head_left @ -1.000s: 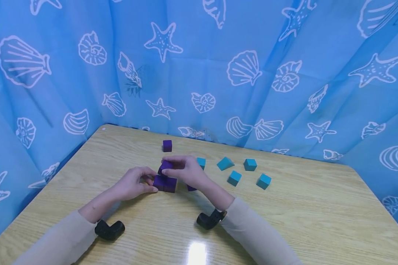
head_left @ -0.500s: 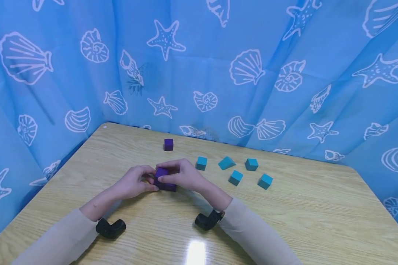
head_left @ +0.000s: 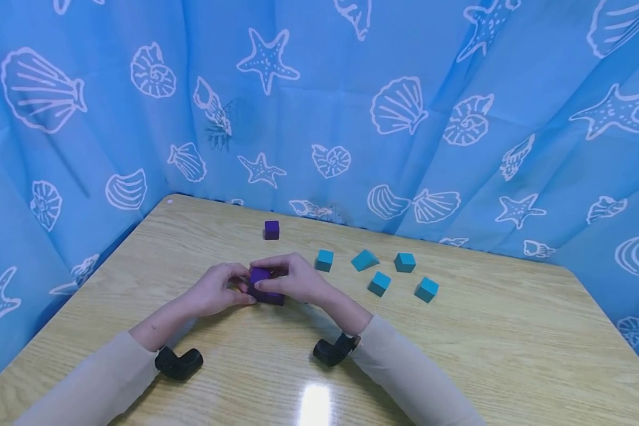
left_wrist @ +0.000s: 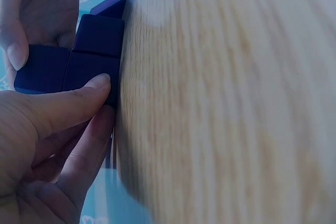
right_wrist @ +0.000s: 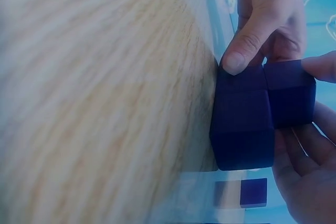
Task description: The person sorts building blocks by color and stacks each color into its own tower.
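Observation:
Two purple cubes stand side by side on the wooden table; the right-hand lower cube [head_left: 274, 299] shows in the head view. On the left-hand lower cube [left_wrist: 86, 72] sits an upper purple cube [head_left: 259, 276], its face roughly flush with the one beneath. My right hand [head_left: 300, 279] pinches this upper cube between thumb and fingers. My left hand [head_left: 218, 290] grips the lower left cube, thumb [left_wrist: 79, 103] on its front face and fingers at its side. Beyond the pair, a purple block with a slanted edge [left_wrist: 113, 4] appears in the left wrist view; the right hand hides it from the head view.
A lone purple cube [head_left: 271, 230] lies farther back. To the right are several teal blocks, among them a cube [head_left: 324, 260], a wedge-like piece [head_left: 364, 260] and another cube [head_left: 426, 289]. A blue shell-print curtain [head_left: 341, 118] borders the table's back and left.
The right hand has moved left and slightly down, bringing the tilted purple cube level onto the lower left one. Over the last half second the hands have barely shifted.

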